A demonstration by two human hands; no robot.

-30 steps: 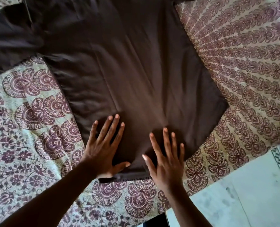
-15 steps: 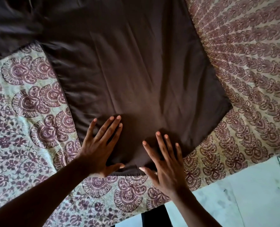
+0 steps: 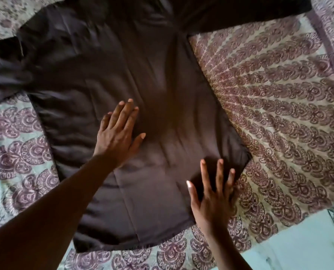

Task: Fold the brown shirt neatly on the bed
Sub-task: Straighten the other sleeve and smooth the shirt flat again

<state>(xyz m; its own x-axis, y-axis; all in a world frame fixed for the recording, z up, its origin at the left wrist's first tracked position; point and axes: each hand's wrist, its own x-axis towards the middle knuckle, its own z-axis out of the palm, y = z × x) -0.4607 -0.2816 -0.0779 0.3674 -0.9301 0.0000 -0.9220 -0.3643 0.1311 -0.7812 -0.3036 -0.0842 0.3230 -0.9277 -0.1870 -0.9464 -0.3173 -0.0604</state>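
Shirt (image 3: 152,78) lengthwise, hem nearest, sleeves sideways; left hand (image 3: 115,137), right hand (image 3: 213,199) flat, released.

I see the shirt (image 3: 152,78), smooth brown cloth with a faint sheen and soft creases, on the bed's matt printed cotton-like sheet (image 3: 279,114); pale smooth floor (image 3: 298,250) beyond its corner.

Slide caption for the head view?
Both hands flat on the brown shirt, spread on a patterned bedspread.

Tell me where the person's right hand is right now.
In the head view the right hand lies flat, fingers spread, on the near right corner of the dark brown cloth shirt, beside the patterned bedsheet.
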